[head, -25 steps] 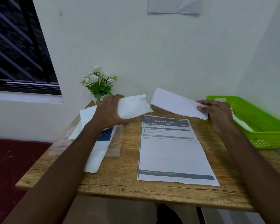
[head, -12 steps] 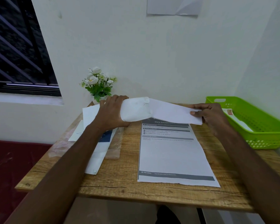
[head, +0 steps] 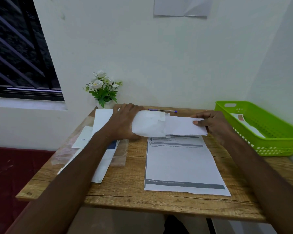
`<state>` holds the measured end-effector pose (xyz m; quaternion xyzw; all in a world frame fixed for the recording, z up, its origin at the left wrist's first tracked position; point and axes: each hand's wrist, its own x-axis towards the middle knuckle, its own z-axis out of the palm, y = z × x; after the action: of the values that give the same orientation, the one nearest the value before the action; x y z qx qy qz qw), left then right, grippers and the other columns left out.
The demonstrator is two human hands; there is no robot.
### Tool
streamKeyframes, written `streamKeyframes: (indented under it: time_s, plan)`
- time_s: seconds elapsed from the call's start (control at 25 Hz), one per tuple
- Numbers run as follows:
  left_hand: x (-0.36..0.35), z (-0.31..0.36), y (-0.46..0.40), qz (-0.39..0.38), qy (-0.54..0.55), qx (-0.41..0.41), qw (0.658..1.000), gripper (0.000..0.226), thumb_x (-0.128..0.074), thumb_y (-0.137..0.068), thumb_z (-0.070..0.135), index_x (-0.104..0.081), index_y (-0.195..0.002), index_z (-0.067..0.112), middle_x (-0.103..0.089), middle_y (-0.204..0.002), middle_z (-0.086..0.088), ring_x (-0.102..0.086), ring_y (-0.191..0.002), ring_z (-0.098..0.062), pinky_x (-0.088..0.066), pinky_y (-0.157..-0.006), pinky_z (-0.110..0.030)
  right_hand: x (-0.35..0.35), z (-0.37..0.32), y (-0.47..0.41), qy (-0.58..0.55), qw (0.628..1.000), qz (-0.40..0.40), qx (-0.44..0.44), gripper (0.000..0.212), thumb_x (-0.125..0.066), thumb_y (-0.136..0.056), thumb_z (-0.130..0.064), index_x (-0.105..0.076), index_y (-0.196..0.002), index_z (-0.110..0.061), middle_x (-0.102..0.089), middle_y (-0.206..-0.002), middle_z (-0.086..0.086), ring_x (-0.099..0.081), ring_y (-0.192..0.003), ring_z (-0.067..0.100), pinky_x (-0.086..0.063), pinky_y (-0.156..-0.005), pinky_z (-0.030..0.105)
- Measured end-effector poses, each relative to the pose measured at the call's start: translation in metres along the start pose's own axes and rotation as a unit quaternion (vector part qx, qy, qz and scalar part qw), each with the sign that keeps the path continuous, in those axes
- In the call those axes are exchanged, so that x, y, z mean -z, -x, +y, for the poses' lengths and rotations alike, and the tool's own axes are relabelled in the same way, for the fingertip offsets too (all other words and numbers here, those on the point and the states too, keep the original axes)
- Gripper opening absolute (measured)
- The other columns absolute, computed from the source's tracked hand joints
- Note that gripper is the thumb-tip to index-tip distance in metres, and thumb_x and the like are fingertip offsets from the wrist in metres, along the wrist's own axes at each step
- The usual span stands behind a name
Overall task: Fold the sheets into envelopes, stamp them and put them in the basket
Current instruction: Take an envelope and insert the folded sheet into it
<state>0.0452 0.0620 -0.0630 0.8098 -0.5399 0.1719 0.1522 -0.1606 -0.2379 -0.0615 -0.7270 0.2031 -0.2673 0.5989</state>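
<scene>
The folded sheet [head: 184,126] sat partway inside a crumpled envelope [head: 149,124] (white); left hand [head: 123,123] gripped the envelope, right hand [head: 211,123] pinched the sheet.

A large printed white paper sheet [head: 181,164] lay at the middle of the brown wooden table [head: 130,191]. A loose stack of white papers [head: 101,149] lay to its left, a green slotted plastic basket [head: 267,132] stood to its right, and behind it lay a slim blue pen [head: 162,110]. A small white-flowered potted plant [head: 103,88] stood at the table's far left corner.
</scene>
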Motion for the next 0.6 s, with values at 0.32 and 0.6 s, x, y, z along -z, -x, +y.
streamKeyframes:
  time_s: [0.32,0.6]
  plan:
    - [-0.009,0.018,-0.005,-0.033,0.040,-0.008,0.999,0.103,-0.079,-0.064,0.068,-0.038,-0.150,0.028,-0.047,-0.143,0.001,-0.042,-0.134,-0.021,-0.030,-0.113,-0.053,-0.035,0.007,0.014,-0.012,0.999,-0.020,-0.034,0.024,-0.084,-0.075,-0.001,-0.072,-0.095,-0.004,-0.076,-0.095,0.014,-0.071,-0.084,0.027,-0.056,-0.078,0.040]
    - [-0.007,0.010,-0.004,-0.021,0.043,0.002,0.999,0.103,-0.080,-0.063,0.069,-0.038,-0.148,0.029,-0.047,-0.142,0.001,-0.042,-0.134,-0.021,-0.029,-0.113,-0.053,-0.032,0.001,0.017,-0.028,0.997,-0.033,-0.056,0.017,-0.081,-0.078,-0.005,-0.074,-0.093,-0.005,-0.076,-0.082,0.012,-0.070,-0.065,0.022,-0.057,-0.058,0.031]
